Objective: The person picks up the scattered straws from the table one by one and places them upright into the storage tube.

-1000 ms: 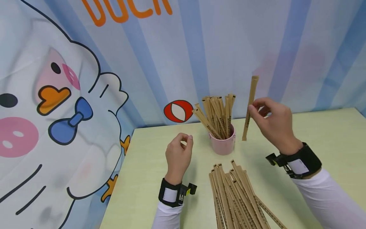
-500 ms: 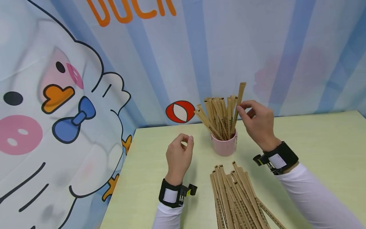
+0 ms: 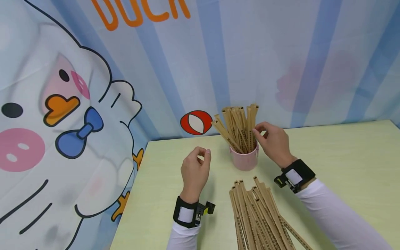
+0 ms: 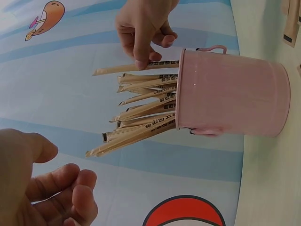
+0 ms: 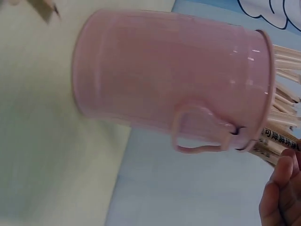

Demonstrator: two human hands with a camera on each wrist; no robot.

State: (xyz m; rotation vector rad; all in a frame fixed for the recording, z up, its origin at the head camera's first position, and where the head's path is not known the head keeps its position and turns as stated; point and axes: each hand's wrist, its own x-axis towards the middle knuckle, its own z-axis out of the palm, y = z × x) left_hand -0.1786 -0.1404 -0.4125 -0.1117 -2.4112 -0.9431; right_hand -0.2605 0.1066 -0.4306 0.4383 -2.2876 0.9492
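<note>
A pink metal bucket point(image 3: 244, 162) holds a bunch of paper-wrapped straws point(image 3: 236, 126) standing upright and fanned out. At the bunch's right side my right hand point(image 3: 275, 143) pinches one paper-wrapped straw point(image 4: 109, 70) between thumb and finger; its lower end is inside the bucket. In the right wrist view, the fingertips point(image 5: 282, 169) sit just above the bucket's rim. My left hand point(image 3: 194, 173) hovers left of the bucket, fingers loosely curled, holding nothing. In front of the bucket lies a pile of more wrapped straws point(image 3: 257, 215).
The pale yellow table point(image 3: 343, 156) meets a blue striped cloth backdrop point(image 3: 265, 52) close behind the bucket. A large cartoon duck point(image 3: 93, 180) is printed on the cloth at left. The bucket has small side handles point(image 5: 197, 127).
My right hand has moved left from beside the bucket and then down, bringing its straw into the bucket among the others. My left hand has stayed put.
</note>
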